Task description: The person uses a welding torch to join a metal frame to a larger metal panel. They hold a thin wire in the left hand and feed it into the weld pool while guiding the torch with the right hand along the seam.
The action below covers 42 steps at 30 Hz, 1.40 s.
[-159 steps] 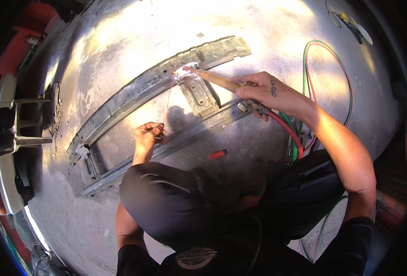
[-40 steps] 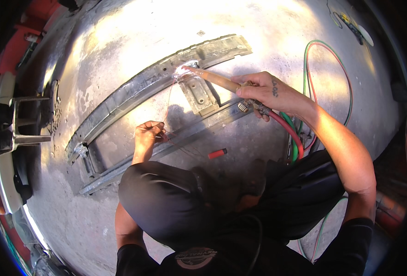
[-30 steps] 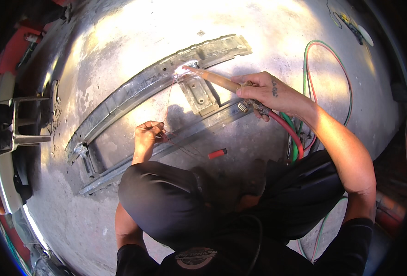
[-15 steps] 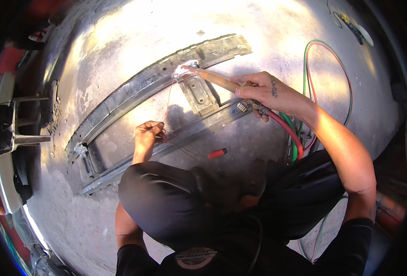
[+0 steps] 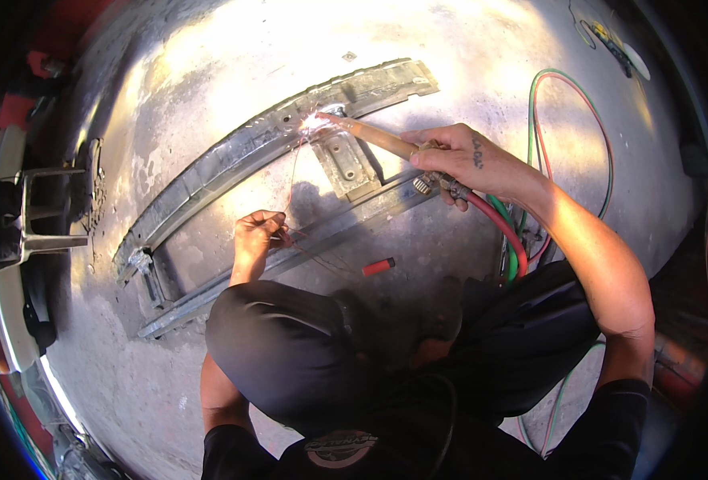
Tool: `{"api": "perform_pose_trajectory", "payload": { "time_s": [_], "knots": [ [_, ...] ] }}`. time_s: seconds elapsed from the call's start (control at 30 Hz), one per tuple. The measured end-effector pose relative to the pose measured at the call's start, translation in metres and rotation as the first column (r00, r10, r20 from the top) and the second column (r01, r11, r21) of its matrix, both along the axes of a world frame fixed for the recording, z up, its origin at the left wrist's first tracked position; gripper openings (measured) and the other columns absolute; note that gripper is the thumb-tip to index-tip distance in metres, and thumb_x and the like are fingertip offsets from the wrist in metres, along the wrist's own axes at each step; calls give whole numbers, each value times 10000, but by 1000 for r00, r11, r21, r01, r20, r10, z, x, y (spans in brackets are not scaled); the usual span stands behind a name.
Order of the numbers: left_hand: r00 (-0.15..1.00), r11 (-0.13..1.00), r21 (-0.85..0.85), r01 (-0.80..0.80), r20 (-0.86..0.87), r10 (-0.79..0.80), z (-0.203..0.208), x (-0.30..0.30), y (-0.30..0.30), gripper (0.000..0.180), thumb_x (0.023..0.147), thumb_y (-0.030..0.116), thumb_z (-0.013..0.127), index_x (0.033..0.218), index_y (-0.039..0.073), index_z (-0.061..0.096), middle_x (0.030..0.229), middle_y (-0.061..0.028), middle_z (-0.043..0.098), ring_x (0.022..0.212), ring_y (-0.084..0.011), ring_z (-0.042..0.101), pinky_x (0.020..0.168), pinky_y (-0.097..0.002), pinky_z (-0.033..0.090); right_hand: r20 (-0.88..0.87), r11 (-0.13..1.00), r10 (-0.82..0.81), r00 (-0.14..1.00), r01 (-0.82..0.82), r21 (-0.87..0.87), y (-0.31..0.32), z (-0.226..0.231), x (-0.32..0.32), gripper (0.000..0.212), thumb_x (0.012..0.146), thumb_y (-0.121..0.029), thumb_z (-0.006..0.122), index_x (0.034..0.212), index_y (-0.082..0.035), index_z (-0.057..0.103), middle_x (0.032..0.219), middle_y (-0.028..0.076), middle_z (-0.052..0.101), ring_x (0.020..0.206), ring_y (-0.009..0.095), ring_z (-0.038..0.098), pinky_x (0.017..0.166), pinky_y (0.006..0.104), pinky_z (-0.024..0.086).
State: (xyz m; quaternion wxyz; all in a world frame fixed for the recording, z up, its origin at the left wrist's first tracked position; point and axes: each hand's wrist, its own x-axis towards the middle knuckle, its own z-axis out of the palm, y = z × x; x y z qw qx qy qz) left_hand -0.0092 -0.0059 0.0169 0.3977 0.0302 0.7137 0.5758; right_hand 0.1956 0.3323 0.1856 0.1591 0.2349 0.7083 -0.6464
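Gas torch [image 5: 379,140], copper-orange; twin hoses [image 5: 501,218], one red, one green; thin wire [image 5: 293,176], reddish; curved metal beam [image 5: 230,164], mottled grey; small cylinder [image 5: 376,268], red with black end; concrete floor [image 5: 162,376], blotched grey.

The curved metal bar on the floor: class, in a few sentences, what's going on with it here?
The person's right hand grips a torch, with a red hose running from its back end. The torch tip points at a bright, sparking spot where a bracket plate meets the curved metal bar. The left hand pinches a thin wire that runs up to the same spot; the glare hides its very end. A red cylinder lies on the floor nearby.
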Motion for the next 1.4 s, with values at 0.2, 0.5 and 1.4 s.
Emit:
{"api": "perform_pose_trajectory", "payload": {
  "time_s": [0.2,0.5,1.4],
  "knots": [
    [1000,1000,-1,-3,-1,3,-1,0,-1,133,970,100,739,934,-26,722,778,-95,717,617,-177,702,580,-343,625,5,1000,7,1000,-7,-8,-1,0,-1,631,1045,-278,642,1530,84,464,840,45,581,549,121,601,464,276,469],
    [1000,1000,-5,-2,-2,2,-2,-1,-1,129,967,98,741,935,-25,725,780,-94,719,619,-178,703,580,-346,628,5,1000,1,1000,-1,-5,0,-1,0,636,1042,-279,644,1533,82,461,839,38,579,545,118,601,453,270,472],
    [1000,1000,-2,13,-3,-13,0,0,-2,148,956,126,753,959,-19,722,807,-89,714,649,-197,710,611,-359,615,-15,1000,1,1000,-2,-10,0,-1,0,627,1048,-273,636,1532,84,461,851,41,570,553,119,598,465,277,469]
  ]
}}
